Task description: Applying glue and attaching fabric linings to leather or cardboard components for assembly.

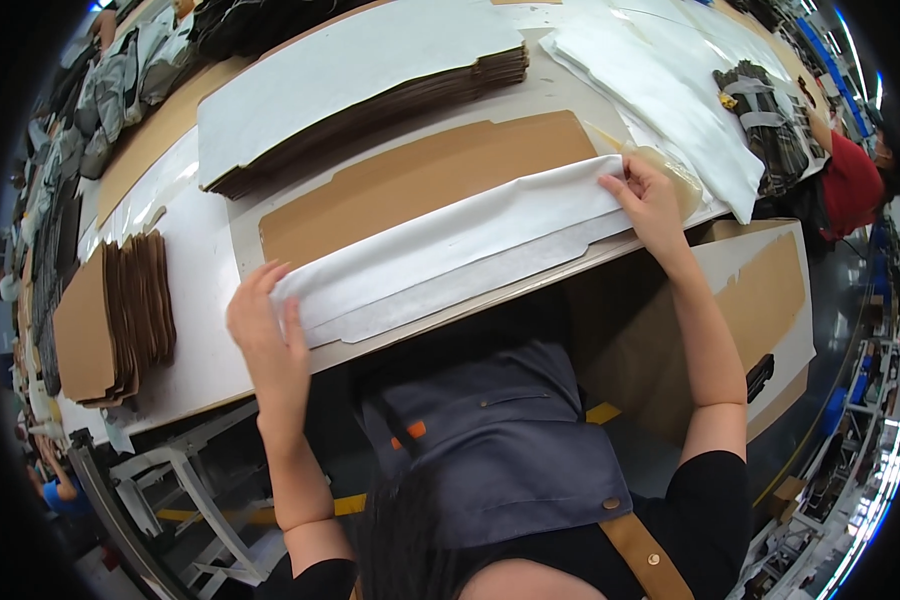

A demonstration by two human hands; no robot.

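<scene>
A folded white sheet (450, 230) lies lengthwise along the table's near edge, its front part a flat, greyer layer (470, 300). Fingers and thumb apart, my left hand (273, 335) touches the sheet's left end. At the far right corner my right hand (655, 205) pinches the sheet between thumb and fingers. Just behind the sheet, and partly covered by it, is a long brown cardboard piece (420, 175) with stepped edges. Whether the sheet is paper or cloth, I cannot tell.
Behind stands a stack of long white-topped cardboard pieces (360, 85). Smaller brown cardboard pieces (90, 325) are stacked at left. White sheets (660, 100) and a dark plaid bundle (765, 125) lie at right. A large carton (760, 300) stands below. A person in red (850, 195) is at far right.
</scene>
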